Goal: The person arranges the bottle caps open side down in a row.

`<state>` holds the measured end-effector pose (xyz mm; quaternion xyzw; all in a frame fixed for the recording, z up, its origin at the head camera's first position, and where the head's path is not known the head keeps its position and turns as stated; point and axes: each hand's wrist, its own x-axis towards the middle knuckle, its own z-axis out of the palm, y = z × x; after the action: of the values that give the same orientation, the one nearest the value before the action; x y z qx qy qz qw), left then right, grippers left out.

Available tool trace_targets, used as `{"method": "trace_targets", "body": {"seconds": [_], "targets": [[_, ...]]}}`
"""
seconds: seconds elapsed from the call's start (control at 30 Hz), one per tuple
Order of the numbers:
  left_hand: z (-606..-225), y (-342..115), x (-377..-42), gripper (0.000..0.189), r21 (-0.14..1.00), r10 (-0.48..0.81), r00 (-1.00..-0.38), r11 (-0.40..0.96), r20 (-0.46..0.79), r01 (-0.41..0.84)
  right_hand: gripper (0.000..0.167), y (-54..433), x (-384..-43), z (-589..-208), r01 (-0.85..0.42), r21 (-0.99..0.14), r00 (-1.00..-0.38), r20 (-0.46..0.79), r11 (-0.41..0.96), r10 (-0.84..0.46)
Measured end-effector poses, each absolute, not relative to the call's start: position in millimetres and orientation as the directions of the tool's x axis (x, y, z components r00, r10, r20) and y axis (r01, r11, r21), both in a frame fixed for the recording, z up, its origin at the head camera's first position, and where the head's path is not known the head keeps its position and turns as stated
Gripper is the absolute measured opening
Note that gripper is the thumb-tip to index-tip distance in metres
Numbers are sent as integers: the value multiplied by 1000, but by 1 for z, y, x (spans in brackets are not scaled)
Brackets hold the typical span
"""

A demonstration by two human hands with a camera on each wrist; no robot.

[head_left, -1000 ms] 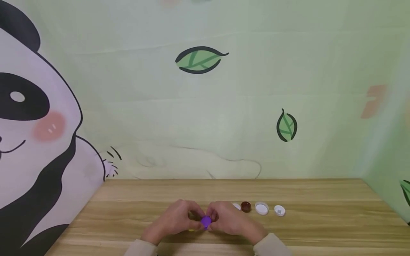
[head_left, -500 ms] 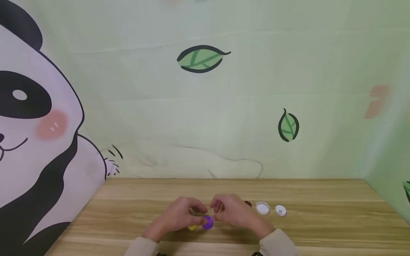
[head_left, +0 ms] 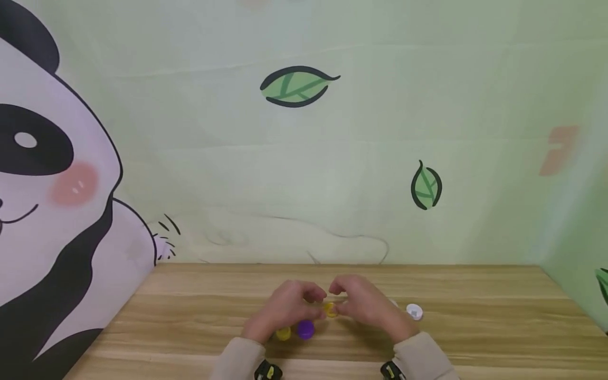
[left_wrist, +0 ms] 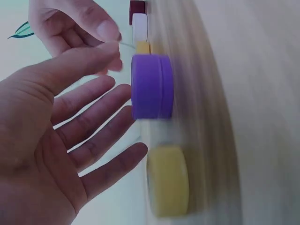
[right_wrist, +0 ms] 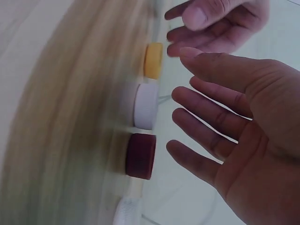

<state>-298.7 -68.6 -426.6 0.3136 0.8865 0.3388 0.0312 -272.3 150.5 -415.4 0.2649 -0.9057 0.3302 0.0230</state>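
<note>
In the head view my left hand (head_left: 292,306) and right hand (head_left: 366,303) hover just either side of an orange-yellow bottle cap (head_left: 330,310). In both wrist views the fingers are spread and hold nothing. Nearer me, a purple cap (head_left: 306,330) and a yellow cap (head_left: 283,333) sit side by side on the table. The left wrist view has the purple cap (left_wrist: 152,86) beyond the left fingertips, with the yellow cap (left_wrist: 168,182) beside it. By the right hand stand the orange-yellow cap (right_wrist: 153,61), a white cap (right_wrist: 146,107) and a dark red cap (right_wrist: 140,156).
A small white cap (head_left: 415,312) lies farther right on the wooden table (head_left: 475,338). Another white cap (head_left: 393,303) is mostly hidden behind the right hand. A printed cloth backdrop (head_left: 361,121) rises at the table's back edge.
Both hands have left the purple cap, which stays on the table. They have moved right and away from me, to the orange-yellow cap. The right hand now covers the dark red cap.
</note>
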Motion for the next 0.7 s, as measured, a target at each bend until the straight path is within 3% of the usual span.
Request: {"method": "trace_targets", "body": {"seconds": [0.43, 0.7], "targets": [[-434, -64, -303, 26, 617, 605, -785, 570, 131, 543, 34, 145, -278, -432, -487, -591, -860, 200, 643, -469], [-435, -63, -304, 25, 601, 615, -775, 568, 143, 562, 29, 145, -280, -433, -473, -587, -867, 177, 657, -466]]}}
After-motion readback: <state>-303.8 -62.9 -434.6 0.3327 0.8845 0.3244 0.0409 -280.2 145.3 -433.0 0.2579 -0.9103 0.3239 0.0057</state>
